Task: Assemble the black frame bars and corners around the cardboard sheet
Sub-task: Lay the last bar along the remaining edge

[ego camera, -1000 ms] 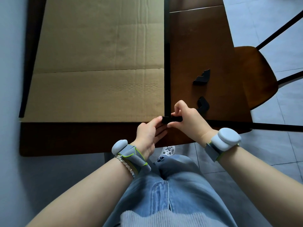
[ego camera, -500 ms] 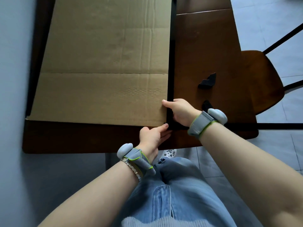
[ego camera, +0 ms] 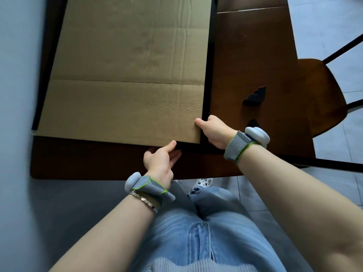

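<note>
Cardboard sheet (ego camera: 127, 75): lies flat on the surface, filling the view from 9 to 12 o'clock. Its near right corner sits between the two hands.
Side bar (ego camera: 207, 75): black, runs along the sheet's 3 o'clock edge and touches it, from the top of the view down to the right hand.
Near bar (ego camera: 192, 147): black, lies against the sheet's 6 o'clock edge at that corner and passes under the right forearm toward 3 o'clock.
Left bar (ego camera: 40, 99): a dark strip along the sheet's 9 o'clock edge.
Right grip (ego camera: 214, 132): thumb pressed on the sheet's corner, fingers curled over the side bar's near end, clasping it.
Left grip (ego camera: 159, 160): one fingertip touches the sheet's near edge and the other fingers lie straight under the near bar's end. Whether they pinch it cannot be told.
Corner piece (ego camera: 255, 96): black, loose on the surface at 3 o'clock of the side bar, well apart from it.
Second corner piece (ego camera: 253, 121): just beyond the right wrist, mostly hidden.
Surface (ego camera: 251, 46): dark brown wood.
Chair (ego camera: 322, 91): brown seat at 3 o'clock, beside the surface.
</note>
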Demonstrator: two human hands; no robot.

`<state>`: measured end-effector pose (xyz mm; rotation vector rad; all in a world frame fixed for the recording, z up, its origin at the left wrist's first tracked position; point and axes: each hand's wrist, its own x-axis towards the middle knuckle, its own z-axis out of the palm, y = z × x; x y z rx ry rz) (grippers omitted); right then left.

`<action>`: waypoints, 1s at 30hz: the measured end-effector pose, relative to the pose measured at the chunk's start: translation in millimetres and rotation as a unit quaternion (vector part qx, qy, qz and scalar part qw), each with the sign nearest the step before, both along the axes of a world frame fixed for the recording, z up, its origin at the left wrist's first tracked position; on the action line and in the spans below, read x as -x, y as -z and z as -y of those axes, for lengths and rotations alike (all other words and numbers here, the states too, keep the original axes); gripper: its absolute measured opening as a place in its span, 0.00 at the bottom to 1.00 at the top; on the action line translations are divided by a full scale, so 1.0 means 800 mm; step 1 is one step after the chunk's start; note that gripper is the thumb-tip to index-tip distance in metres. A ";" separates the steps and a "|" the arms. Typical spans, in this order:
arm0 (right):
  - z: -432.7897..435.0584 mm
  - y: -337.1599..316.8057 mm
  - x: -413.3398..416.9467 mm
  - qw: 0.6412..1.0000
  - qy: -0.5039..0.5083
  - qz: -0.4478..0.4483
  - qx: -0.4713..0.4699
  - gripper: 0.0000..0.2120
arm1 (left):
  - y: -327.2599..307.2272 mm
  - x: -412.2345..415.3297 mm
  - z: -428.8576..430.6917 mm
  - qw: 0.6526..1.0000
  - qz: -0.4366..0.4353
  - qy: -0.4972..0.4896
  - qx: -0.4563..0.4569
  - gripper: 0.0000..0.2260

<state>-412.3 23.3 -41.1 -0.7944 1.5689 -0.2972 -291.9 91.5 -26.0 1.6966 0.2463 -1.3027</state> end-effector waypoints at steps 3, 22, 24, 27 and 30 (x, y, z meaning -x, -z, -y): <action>0.000 0.005 -0.001 1.000 0.009 -0.002 0.003 0.15 | 0.004 0.003 -0.007 0.999 -0.016 -0.033 0.012 0.12; 0.006 0.003 -0.014 0.998 0.029 -0.053 -0.007 0.26 | 0.006 -0.012 -0.001 0.995 -0.021 0.099 -0.018 0.08; 0.007 0.004 -0.019 0.998 0.034 -0.054 -0.005 0.25 | 0.008 -0.046 0.004 0.997 0.015 0.071 -0.024 0.07; 0.007 0.003 -0.025 0.998 0.046 -0.046 -0.008 0.24 | 0.011 -0.061 0.009 0.998 0.060 0.013 -0.021 0.08; 0.005 -0.002 -0.029 0.998 0.054 -0.042 -0.015 0.24 | 0.003 -0.018 -0.002 0.997 -0.003 0.073 -0.016 0.12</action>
